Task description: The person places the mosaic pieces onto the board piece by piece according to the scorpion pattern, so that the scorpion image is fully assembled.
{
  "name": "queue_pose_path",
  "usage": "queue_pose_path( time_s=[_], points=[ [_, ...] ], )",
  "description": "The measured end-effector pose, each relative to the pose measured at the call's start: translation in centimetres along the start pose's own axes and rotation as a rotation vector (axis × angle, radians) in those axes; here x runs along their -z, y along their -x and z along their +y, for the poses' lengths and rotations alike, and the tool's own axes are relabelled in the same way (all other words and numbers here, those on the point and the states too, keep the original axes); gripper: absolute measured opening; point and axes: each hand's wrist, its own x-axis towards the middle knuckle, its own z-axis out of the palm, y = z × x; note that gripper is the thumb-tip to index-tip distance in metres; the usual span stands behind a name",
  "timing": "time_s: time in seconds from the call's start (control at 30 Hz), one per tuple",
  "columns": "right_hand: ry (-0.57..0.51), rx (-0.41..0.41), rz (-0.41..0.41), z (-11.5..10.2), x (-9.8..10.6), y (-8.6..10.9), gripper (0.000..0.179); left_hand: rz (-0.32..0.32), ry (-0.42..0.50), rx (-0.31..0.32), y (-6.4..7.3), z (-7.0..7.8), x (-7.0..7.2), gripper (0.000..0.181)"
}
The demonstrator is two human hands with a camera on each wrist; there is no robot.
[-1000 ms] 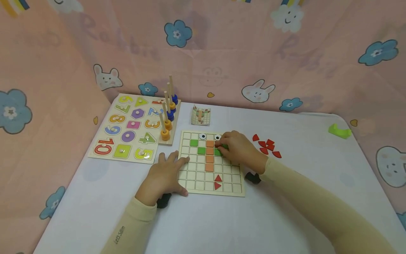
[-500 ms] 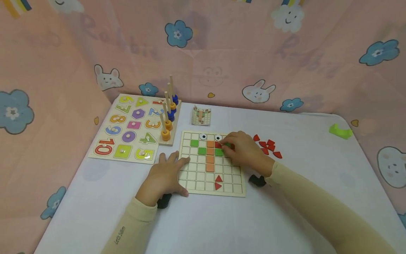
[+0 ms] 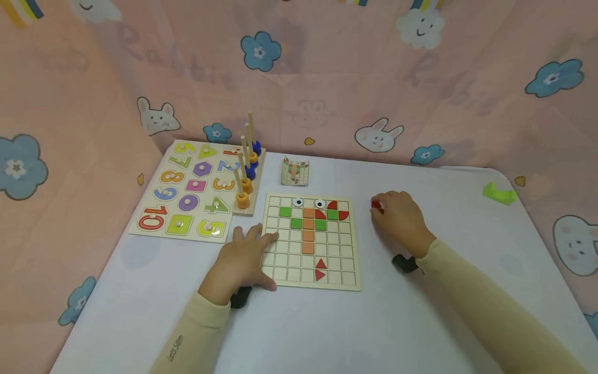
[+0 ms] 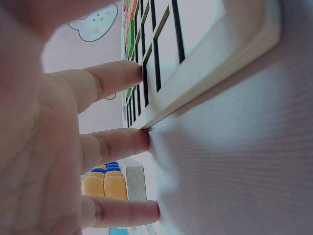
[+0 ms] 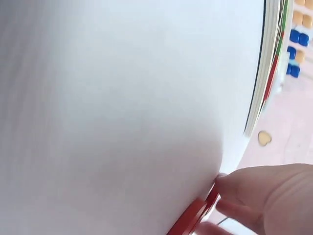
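Observation:
A wooden grid board (image 3: 287, 259) lies mid-table with orange and green squares, two eye tiles, red triangles and red quarter-circle pieces (image 3: 332, 205) in its cells. With fingers spread, my left hand (image 3: 238, 265) rests at the board's left edge. In the left wrist view, one fingertip (image 4: 132, 73) lies against the board's rim (image 4: 205, 73). To the right of the board, my right hand (image 3: 402, 218) pinches a red quarter-circle piece (image 3: 376, 204). More red pieces (image 5: 188, 218) lie beside its fingers in the right wrist view; the hand hides them in the head view.
A number-and-shape puzzle board (image 3: 163, 202) lies at the left, with a peg stand (image 3: 247, 202) of orange and blue rings on its right side. A small pattern card (image 3: 295, 171) stands behind the grid board. A green piece (image 3: 499, 194) sits far right.
My right hand has left a red quarter-circle piece in a cell beside the orange column and moved right to the loose red pieces. My left hand has stayed put.

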Motion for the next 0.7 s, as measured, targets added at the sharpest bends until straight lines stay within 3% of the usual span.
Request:
queue_pose_path(
  time_s=[0.37,0.7],
  points=[
    [0.116,0.099,-0.055,0.7,0.5,-0.5,0.028,-0.002,0.009,0.008,0.1,0.1,0.1,0.113],
    [0.129,0.276,-0.065,1.9,0.8,-1.1,0.022,-0.005,0.013,0.008,0.2,0.3,0.4,0.112]
  ],
)
